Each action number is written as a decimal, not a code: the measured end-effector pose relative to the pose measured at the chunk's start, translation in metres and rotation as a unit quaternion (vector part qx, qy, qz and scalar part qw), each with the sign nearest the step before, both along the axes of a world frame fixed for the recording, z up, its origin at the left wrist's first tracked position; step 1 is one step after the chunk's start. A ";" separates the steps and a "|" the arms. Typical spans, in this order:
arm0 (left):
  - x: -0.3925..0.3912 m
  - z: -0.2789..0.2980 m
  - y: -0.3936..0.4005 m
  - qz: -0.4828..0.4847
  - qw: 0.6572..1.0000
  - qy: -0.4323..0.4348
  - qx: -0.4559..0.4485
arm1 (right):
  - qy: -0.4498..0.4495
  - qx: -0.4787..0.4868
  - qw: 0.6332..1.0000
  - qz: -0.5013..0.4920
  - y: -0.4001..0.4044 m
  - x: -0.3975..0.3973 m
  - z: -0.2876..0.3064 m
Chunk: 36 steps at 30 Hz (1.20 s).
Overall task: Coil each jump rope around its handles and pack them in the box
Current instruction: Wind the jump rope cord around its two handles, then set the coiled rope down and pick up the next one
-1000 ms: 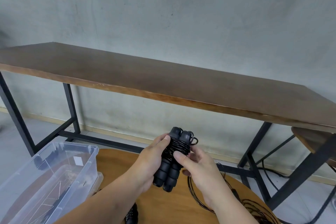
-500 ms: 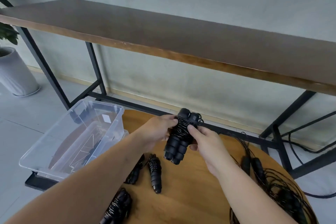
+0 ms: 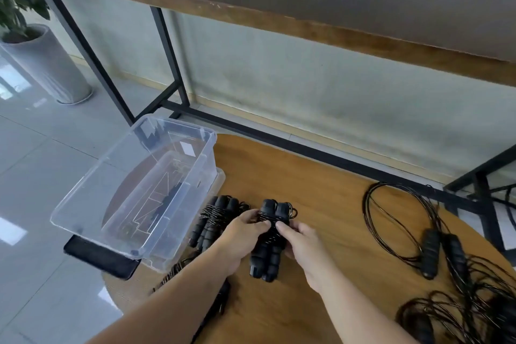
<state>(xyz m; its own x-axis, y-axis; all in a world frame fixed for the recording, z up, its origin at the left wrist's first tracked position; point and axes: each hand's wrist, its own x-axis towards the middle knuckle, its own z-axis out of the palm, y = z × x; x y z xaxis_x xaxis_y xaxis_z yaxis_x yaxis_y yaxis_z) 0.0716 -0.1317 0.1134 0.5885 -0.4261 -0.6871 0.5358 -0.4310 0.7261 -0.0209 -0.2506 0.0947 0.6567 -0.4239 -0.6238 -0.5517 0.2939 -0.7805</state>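
Both hands up over the round wooden table [image 3: 321,181]. Left hand [image 3: 240,237] and right hand [image 3: 303,243] pinching the black jump rope with its thin cord wound round two foam handles [image 3: 269,240], thumbs on the cord. Clear plastic box [image 3: 139,187] at ten o'clock. Wound black rope bundle [image 3: 212,218] just left. Loose black ropes [image 3: 435,248] at three o'clock.
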 end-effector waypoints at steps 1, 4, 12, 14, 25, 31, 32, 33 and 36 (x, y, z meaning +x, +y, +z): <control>0.002 -0.009 -0.002 0.001 1.000 0.007 0.005 | 0.001 0.020 1.000 -0.003 -0.001 0.002 -0.008; 0.002 -0.028 -0.008 -0.001 1.000 0.009 0.017 | 0.020 0.073 0.997 -0.021 -0.005 0.003 -0.026; 0.007 -0.061 -0.006 -0.030 0.995 -0.051 0.079 | 0.039 0.158 0.984 -0.069 0.007 0.007 -0.068; 0.010 -0.068 0.000 -0.036 0.993 -0.062 0.090 | 0.037 0.158 0.984 -0.071 0.012 0.009 -0.077; 0.020 -0.079 0.018 -0.054 0.983 -0.137 0.110 | 0.070 0.038 0.997 -0.021 0.026 0.020 -0.093; 0.023 -0.085 0.016 -0.091 0.972 -0.163 0.144 | 0.075 -0.055 0.996 0.009 0.027 0.038 -0.093; 0.022 -0.086 0.015 -0.113 0.964 -0.176 0.165 | 0.081 -0.074 0.994 0.017 0.027 0.041 -0.091; 0.020 -0.086 0.013 -0.139 0.952 -0.197 0.190 | 0.086 -0.096 0.991 0.025 0.027 0.043 -0.091; 0.012 -0.081 0.009 -0.172 0.914 -0.279 0.238 | 0.102 -0.123 0.987 0.029 0.026 0.047 -0.091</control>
<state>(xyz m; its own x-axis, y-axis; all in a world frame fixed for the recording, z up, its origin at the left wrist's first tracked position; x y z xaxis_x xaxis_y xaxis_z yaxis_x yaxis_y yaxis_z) 0.0835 -0.1226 0.0326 0.7917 -0.3819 -0.4768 -0.0866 -0.8428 0.5312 0.0265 -0.2246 0.0038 0.5558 -0.5447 -0.6280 -0.7149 0.0723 -0.6955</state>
